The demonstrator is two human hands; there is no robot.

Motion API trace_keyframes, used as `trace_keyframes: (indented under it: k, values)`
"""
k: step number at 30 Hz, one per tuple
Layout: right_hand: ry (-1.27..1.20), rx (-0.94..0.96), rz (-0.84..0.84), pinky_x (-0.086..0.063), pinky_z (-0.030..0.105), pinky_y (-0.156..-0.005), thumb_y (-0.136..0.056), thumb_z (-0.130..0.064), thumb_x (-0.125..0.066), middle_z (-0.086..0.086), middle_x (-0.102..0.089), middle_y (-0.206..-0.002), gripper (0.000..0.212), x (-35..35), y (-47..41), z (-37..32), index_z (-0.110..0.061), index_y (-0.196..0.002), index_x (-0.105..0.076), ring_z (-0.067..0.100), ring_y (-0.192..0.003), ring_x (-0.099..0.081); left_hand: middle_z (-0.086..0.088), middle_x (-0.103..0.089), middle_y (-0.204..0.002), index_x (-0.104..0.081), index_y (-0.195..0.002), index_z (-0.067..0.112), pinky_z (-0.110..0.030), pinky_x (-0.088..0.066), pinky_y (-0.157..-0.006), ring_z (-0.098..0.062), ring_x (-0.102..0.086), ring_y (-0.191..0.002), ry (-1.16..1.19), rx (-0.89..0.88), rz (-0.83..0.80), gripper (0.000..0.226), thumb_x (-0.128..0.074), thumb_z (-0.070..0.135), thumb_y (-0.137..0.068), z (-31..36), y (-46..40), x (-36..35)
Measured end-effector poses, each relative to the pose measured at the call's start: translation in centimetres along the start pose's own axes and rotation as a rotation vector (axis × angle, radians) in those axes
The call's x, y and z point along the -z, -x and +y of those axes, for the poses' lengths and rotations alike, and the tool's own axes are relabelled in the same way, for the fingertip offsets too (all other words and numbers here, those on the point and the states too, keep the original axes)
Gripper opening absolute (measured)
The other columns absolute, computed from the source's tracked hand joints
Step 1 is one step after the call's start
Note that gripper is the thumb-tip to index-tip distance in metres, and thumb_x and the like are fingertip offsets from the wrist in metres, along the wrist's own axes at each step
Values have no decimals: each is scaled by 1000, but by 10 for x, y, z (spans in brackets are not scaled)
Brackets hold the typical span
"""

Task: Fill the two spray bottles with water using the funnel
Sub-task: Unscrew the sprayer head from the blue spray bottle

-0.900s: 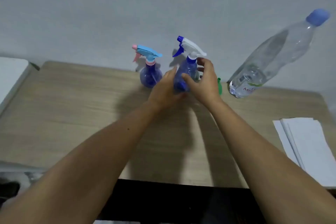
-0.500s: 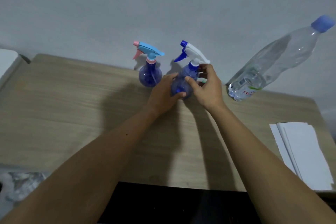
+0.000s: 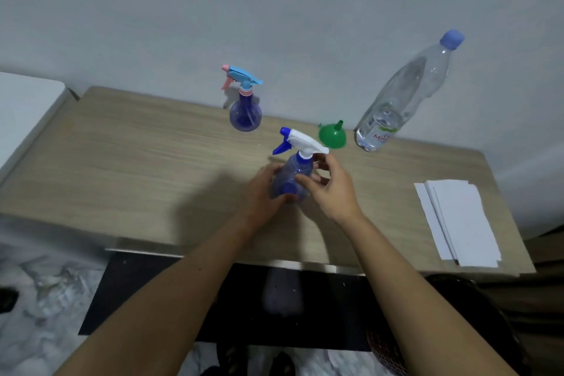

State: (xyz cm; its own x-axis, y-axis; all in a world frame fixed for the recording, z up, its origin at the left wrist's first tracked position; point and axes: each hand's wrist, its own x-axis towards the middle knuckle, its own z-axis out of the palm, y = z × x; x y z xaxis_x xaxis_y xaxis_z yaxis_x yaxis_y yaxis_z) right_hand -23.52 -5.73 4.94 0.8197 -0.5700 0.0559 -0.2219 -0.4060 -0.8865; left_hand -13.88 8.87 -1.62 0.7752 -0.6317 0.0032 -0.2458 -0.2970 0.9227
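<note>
A wooden table is seen from above, and every place here is told from the spray bottle with the white top, which stands near the middle of the table. Far to its left, a white thing is seen past the table's edge; what it is cannot be told. Behind it and a bit to the left, by the wall, the spray bottle with the light blue top is stood upright, and it is not touched by anything. The round blue belly of the white-topped bottle is held by the left hand, whose fingers are curled round its left side. On its right side, the right hand is placed, with the thumb pressed on the belly and the fingers curled up near the neck. Behind it and to the right, a green funnel is laid with its wide mouth down and its spout up. Just right of the funnel, a big clear water bottle with a blue cap is stood. Far to the right, near the table's edge, some white papers are stacked.
</note>
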Motion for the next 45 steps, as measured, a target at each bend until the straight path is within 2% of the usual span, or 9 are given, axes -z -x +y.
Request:
trace_keyframes:
  k: [7, 14, 17, 23, 28, 32, 35, 39, 45]
  values:
    - [-31, -63, 4, -62, 43, -92, -77, -14, -86, -4, -71, -114, 50, 7, 71, 5, -19, -123, -66, 11, -106, -68, 3, -64, -125, -61, -134, 17, -34, -52, -94, -18, -64, -113, -101, -21, 52, 78, -88, 47, -67, 0, 72, -15]
    - [-40, 20, 38, -58, 32, -84, -69, -32, -96, -9, -68, -110, 61, 16, 83, -17, -29, -115, -56, 15, -99, -67, 4, -66, -124, -63, -132, 15, -23, -51, -95, -9, -64, -110, -102, -61, 113, 80, -87, 56, -67, 0, 96, -25]
    - [-29, 26, 62, -61, 44, -84, -74, -26, -94, -3, -74, -101, 46, 15, 84, -20, -28, -107, -62, 20, -92, -73, 6, -66, -123, -63, -132, 19, -31, -56, -96, -11, -66, -110, -100, -49, 103, 80, -87, 58, -67, 0, 97, -24]
    - [-42, 27, 80, -52, 25, -69, -86, -4, -79, -10, -72, -82, 21, 19, 80, -19, -23, -93, -71, -3, -72, -65, 3, -67, -122, -64, -130, 15, -29, -53, -93, -15, -67, -108, -117, -25, 111, 84, -83, 62, -63, 5, 97, -21]
    - [27, -11, -24, -53, 29, -72, -86, 3, -64, -4, -72, -85, 31, 38, 77, -6, -20, -104, -74, 8, -66, -58, -1, -68, -126, -62, -134, 14, -39, -55, -97, -18, -67, -112, -171, -32, 73, 88, -81, 63, -63, 3, 91, -20]
    - [-43, 38, -73, -55, 24, -79, -72, -14, -92, -5, -70, -112, 55, 40, 79, -20, -19, -119, -65, 7, -89, -61, -1, -66, -127, -61, -136, 14, -40, -56, -98, -19, -65, -114, -174, -33, 81, 90, -78, 65, -64, 4, 93, -25]
    - [-59, 41, -25, -57, 22, -77, -65, -21, -100, -7, -70, -98, 59, 31, 78, -28, -20, -113, -66, 7, -83, -61, 3, -65, -129, -60, -136, 18, -42, -56, -100, -17, -64, -116, -173, -8, 71, 85, -84, 57, -65, 5, 92, -24]
    - [-29, 65, -4, -57, 25, -79, -79, -8, -90, -14, -70, -88, 33, 27, 76, -24, -23, -101, -70, 5, -80, -65, 3, -64, -128, -59, -137, 18, -42, -56, -99, -16, -64, -115, -184, 5, 69, 83, -87, 52, -66, 4, 91, -25]
    - [21, 127, -92, -51, 22, -82, -89, 2, -66, -10, -71, -103, 38, 37, 76, -18, -24, -116, -71, 3, -89, -65, 2, -64, -129, -58, -136, 17, -40, -54, -100, -16, -64, -115, -171, 10, 71, 82, -89, 47, -66, 8, 92, -25]
